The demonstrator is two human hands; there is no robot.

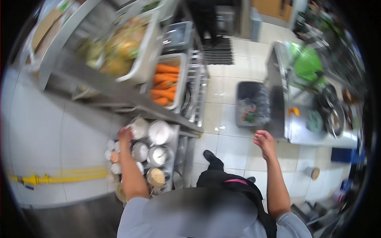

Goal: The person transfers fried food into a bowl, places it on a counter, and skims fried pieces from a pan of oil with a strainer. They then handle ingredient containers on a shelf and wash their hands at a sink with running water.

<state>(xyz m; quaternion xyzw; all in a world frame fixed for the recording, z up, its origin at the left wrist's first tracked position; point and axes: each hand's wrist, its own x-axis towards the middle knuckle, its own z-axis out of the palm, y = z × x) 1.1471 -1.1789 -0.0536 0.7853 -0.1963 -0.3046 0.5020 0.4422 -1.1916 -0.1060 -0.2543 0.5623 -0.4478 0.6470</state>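
My left hand [125, 135] reaches over a crowded cluster of lidded tubs and touches or hovers beside a white round tub [139, 127]; its fingers are blurred, so I cannot tell whether they grip it. Next to that tub stand another white-topped tub [159, 132], a tub with white contents [158, 156] and one with a tan top [156, 177]. Small bottles or jars [115, 158] crowd the wall side. Over the floor, my right hand [264, 142] hangs in the air with fingers loosely curled and slightly apart, nothing visible in them.
Above the tubs, a metal rack holds a bin of carrots [182, 67] and a crate of bagged produce [139, 63]. A lined waste bin [243, 86] stands ahead on the tiles. To the right is a steel counter [303, 133] with bowls. A person in dark trousers [201, 18] stands further off.
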